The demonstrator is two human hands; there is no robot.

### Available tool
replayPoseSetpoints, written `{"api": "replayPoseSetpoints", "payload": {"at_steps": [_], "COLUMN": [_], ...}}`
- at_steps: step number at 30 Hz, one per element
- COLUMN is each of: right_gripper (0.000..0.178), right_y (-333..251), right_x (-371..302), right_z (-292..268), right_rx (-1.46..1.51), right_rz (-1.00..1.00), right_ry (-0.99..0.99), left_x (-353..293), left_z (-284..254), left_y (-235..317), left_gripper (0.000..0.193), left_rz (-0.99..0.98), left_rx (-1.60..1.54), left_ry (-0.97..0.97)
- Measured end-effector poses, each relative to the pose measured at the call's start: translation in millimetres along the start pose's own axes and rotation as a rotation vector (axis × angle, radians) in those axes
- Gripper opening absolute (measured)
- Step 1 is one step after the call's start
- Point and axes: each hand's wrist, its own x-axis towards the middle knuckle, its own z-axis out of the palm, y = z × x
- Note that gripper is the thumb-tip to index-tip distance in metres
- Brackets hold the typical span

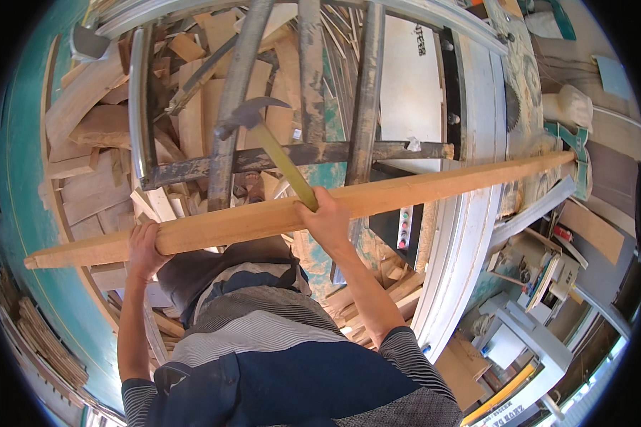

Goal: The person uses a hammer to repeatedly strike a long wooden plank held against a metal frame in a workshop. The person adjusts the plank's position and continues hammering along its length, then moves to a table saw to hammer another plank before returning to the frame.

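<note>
Gripping a long beam (413, 192) slanted away rightward is the left hand (145, 250); gripping a hammer (280, 162), the right hand (327, 222).

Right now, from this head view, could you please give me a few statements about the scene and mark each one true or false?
1. The right hand holds a hammer. True.
2. The left hand holds a screwdriver. False: it grips the long wooden beam.
3. The hammer's handle is bright red. False: it is yellowish green.
4. Wood pieces lie heaped toward the upper left of the picture. True.
5. The toothed round saw blade appears left of the hammer. False: it appears to the right.
6. The beam extends sideways past both hands. True.
</note>
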Motion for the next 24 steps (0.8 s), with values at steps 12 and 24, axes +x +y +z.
{"api": "replayPoseSetpoints", "payload": {"at_steps": [12, 24], "right_gripper": [0.033, 0.032], "right_y": [7, 23], "right_x": [-6, -1], "right_z": [4, 8], "right_rx": [-0.043, 0.096], "right_rz": [-0.128, -0.268], "right_ry": [0.073, 0.094], "left_x": [-11, -25], "left_z": [15, 34], "left_y": [-8, -31], "left_gripper": [0.067, 0.081], "left_rz": [0.011, -0.07], "left_rx": [-0.003, 0.113], "left_ry": [0.071, 0.041]}}
